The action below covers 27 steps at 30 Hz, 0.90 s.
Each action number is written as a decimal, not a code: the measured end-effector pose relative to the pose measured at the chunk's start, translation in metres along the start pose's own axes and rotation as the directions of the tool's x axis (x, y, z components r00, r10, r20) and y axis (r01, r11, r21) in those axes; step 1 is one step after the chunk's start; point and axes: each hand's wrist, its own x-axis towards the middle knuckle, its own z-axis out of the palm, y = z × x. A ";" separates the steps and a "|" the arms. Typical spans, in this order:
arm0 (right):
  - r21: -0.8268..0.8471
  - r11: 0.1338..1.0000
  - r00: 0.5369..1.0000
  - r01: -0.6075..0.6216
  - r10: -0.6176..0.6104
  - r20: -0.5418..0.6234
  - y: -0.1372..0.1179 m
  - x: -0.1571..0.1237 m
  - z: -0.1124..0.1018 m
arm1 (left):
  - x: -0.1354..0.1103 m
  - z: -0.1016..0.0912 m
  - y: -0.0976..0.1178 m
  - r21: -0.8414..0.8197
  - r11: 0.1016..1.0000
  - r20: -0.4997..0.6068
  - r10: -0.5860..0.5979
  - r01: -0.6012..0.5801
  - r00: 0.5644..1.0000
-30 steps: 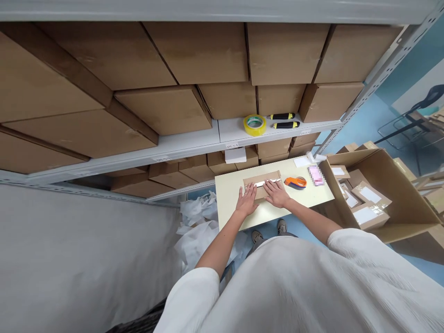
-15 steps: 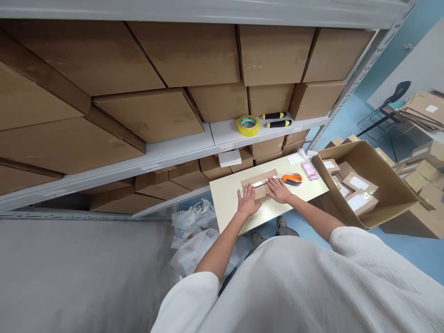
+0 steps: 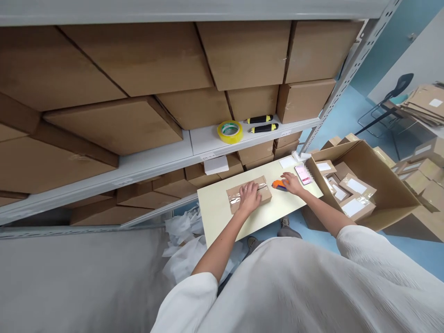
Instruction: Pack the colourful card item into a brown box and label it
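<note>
A small cardboard box (image 3: pixel 265 194) with shiny clear tape on its top lies on a pale board (image 3: pixel 211 203). My left hand (image 3: pixel 250 198) rests on the box top, its fingers stretched out over the tape. To the right of the box is an orange and blue tape dispenser (image 3: pixel 279 185). My right hand (image 3: pixel 292 183) has its fingers curled over the dispenser's right end; the fingertips are partly hidden. A phone (image 3: pixel 303 175) with a pink screen lies just beyond this hand, partly pixelated.
A large open carton (image 3: pixel 391 199) holding several labelled boxes stands right of the board. Shelves ahead carry stacked cartons (image 3: pixel 246 55), a yellow tape roll (image 3: pixel 230 132) and two black-and-yellow cutters (image 3: pixel 264 128). White plastic sheeting (image 3: pixel 183 259) lies on the floor at left.
My right hand has left the box and moved right onto the tape dispenser. My left hand has shifted onto the middle of the box. The camera view has turned slightly right.
</note>
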 end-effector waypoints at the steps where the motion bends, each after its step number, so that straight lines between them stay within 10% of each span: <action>1: 0.007 1.000 1.000 -0.013 0.013 0.008 0.015 0.005 -0.005 | 0.009 0.002 0.009 0.001 1.000 -0.007 0.010 -0.010 1.000; 12: -0.109 0.987 0.970 -0.115 0.135 0.202 0.154 0.088 -0.047 | 0.116 0.039 0.097 -0.037 0.999 0.052 -0.017 0.019 0.999; 27: -0.242 0.970 0.902 -0.039 0.138 0.408 0.203 0.182 -0.009 | 0.175 0.078 0.134 -0.106 0.986 0.132 -0.113 0.127 0.985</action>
